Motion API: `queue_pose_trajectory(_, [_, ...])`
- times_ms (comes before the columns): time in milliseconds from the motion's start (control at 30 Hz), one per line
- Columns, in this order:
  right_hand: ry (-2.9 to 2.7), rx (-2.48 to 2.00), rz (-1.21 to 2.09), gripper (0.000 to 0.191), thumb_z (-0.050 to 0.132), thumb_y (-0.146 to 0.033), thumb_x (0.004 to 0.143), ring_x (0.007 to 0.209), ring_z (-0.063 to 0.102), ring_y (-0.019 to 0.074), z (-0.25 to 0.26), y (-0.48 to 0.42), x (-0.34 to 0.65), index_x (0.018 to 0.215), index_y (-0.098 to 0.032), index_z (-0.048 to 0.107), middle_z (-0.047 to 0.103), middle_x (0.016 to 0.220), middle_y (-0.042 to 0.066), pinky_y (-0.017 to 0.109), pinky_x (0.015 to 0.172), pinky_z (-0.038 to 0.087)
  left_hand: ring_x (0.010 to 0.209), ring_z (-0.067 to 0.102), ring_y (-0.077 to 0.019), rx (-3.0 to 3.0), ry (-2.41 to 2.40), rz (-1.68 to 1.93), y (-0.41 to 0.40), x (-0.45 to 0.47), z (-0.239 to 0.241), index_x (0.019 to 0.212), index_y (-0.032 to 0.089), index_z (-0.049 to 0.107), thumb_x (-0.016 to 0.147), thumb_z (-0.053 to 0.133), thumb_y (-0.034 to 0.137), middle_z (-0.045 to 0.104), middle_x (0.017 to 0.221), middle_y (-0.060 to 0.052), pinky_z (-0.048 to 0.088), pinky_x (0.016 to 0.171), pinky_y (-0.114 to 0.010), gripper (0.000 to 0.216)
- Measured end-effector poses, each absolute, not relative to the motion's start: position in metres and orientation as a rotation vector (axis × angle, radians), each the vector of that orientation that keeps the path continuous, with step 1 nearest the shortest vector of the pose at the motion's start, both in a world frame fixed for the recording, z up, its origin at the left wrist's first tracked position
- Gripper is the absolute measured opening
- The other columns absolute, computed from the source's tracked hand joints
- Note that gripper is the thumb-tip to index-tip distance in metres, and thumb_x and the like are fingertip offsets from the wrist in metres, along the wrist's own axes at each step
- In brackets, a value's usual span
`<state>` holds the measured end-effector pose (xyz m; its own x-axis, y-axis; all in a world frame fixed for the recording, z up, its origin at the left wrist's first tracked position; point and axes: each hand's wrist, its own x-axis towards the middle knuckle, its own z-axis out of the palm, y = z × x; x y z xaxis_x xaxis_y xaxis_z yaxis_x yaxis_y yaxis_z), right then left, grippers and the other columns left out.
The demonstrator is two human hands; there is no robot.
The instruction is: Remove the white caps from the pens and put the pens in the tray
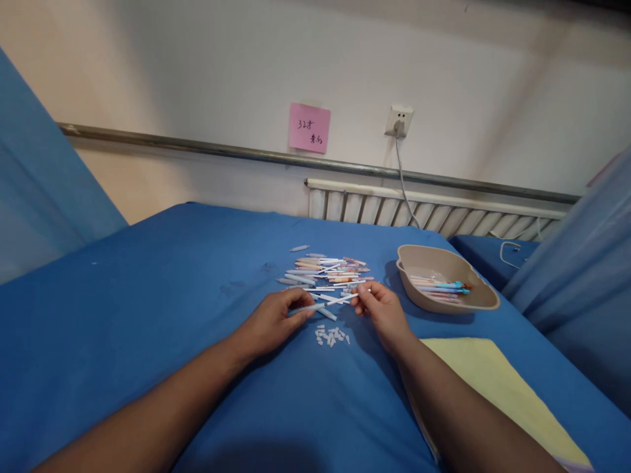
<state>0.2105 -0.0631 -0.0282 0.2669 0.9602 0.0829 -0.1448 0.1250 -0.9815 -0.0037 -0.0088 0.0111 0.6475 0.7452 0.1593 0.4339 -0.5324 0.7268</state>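
Note:
My left hand (272, 322) pinches a pale blue pen barrel (310, 307) between thumb and fingers. A thin white pen refill (341, 299) is in the fingertips of my right hand (385, 314); its left end meets the barrel's tip, and whether it sits inside I cannot tell. Another pale barrel (328, 315) lies just below the held one. Beyond both hands spreads a pile of pen barrels and white refills (305, 271), some with orange or reddish parts. Closer to me is a small heap of white pen tips (331, 337).
A beige basin (488, 299) with several pens (441, 288) stands right of the pile. Yellow cloth or paper (497, 381) lies beneath my right forearm on the blue-covered table (123, 322). Behind are a radiator (365, 207), a metal pipe (221, 150) and a plugged cord (401, 167).

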Motion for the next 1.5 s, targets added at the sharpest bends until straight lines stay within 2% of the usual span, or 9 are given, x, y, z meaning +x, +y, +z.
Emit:
queue_pose_trajectory(167, [-1.261,-1.177,0.898,0.034,0.049,-0.051,0.085,0.054,0.053,0.0109,-0.026,-0.071,0.201,0.082,-0.018,0.060,0.062,0.066,0.000,0.023,0.054,0.041,0.072,0.052,-0.0159,2.040,0.894,0.591,-0.014,0.001,0.010,0.080,0.017,0.063,0.079,0.057,0.034,0.060,0.076,-0.001,0.041,0.067,-0.025,0.018])
queue_pose_trajectory(333, [-1.573,-1.236,0.786,0.035,0.038,-0.044,0.093,0.065,0.058,0.0140,-0.027,-0.081,0.192,0.102,-0.019,0.061,0.063,0.072,0.001,0.026,0.062,0.044,0.066,0.051,-0.0125,1.671,0.757,0.524,-0.023,0.010,0.000,0.084,0.014,0.064,0.079,0.061,0.034,0.060,0.074,-0.001,0.040,0.064,-0.024,0.021])
queue_pose_trajectory(533, [-1.611,-1.200,0.789,0.039,0.037,-0.044,0.094,0.093,0.059,0.0177,-0.021,-0.086,0.189,0.119,-0.021,0.057,0.064,0.102,0.006,0.031,0.082,0.045,0.064,0.051,-0.0105,1.422,0.658,0.481,-0.027,0.014,-0.009,0.084,0.013,0.065,0.077,0.066,0.033,0.061,0.074,0.000,0.040,0.064,-0.024,0.021])
queue_pose_trajectory(767, [-1.290,-0.932,1.146,0.058,0.033,-0.061,0.089,0.076,0.062,0.0164,-0.026,-0.077,0.199,0.133,-0.024,0.043,0.065,0.099,0.007,0.028,0.062,0.047,0.065,0.052,-0.0104,1.369,0.644,0.472,-0.022,0.013,-0.007,0.084,0.013,0.064,0.075,0.069,0.035,0.062,0.072,-0.001,0.038,0.061,-0.022,0.024])
queue_pose_trajectory(833, [-1.132,-0.922,1.144,0.060,0.035,-0.064,0.087,0.069,0.062,0.0153,-0.026,-0.072,0.207,0.125,-0.021,0.049,0.067,0.092,0.007,0.026,0.057,0.046,0.065,0.054,-0.0102,1.331,0.670,0.487,-0.019,0.013,-0.007,0.086,0.013,0.065,0.073,0.071,0.035,0.064,0.075,-0.002,0.038,0.060,-0.022,0.027])
queue_pose_trajectory(933, [-0.925,-1.036,0.991,0.050,0.049,-0.063,0.080,0.057,0.057,0.0120,-0.020,-0.066,0.224,0.098,-0.018,0.061,0.066,0.075,0.004,0.023,0.049,0.042,0.067,0.057,-0.0106,1.232,0.739,0.540,-0.014,0.011,-0.007,0.088,0.014,0.064,0.071,0.074,0.034,0.067,0.081,-0.003,0.041,0.061,-0.021,0.028])
queue_pose_trajectory(1067, [-0.878,-1.198,0.744,0.036,0.063,-0.053,0.071,0.048,0.050,0.0092,-0.014,-0.060,0.249,0.077,-0.018,0.059,0.059,0.061,-0.002,0.021,0.046,0.039,0.067,0.060,-0.0102,1.101,0.820,0.648,-0.007,0.009,-0.006,0.087,0.015,0.063,0.068,0.076,0.027,0.067,0.082,-0.003,0.045,0.063,-0.021,0.026])
queue_pose_trajectory(1367, [-1.220,-1.500,0.609,0.024,0.054,-0.041,0.078,0.052,0.054,0.0127,-0.030,-0.056,0.257,0.077,-0.018,0.058,0.062,0.062,0.000,0.023,0.049,0.042,0.064,0.061,-0.0090,0.933,0.815,0.782,0.003,0.003,-0.006,0.084,0.014,0.062,0.075,0.068,0.012,0.067,0.079,-0.003,0.051,0.061,-0.018,0.011])
queue_pose_trajectory(1500, [-1.529,-1.555,0.490,0.017,0.052,-0.032,0.081,0.063,0.058,0.0141,-0.032,-0.063,0.242,0.084,-0.019,0.063,0.065,0.071,0.000,0.024,0.059,0.043,0.063,0.062,-0.0097,0.908,0.820,0.814,0.004,0.002,-0.004,0.085,0.013,0.062,0.077,0.065,0.010,0.066,0.078,-0.004,0.052,0.059,-0.019,0.009])
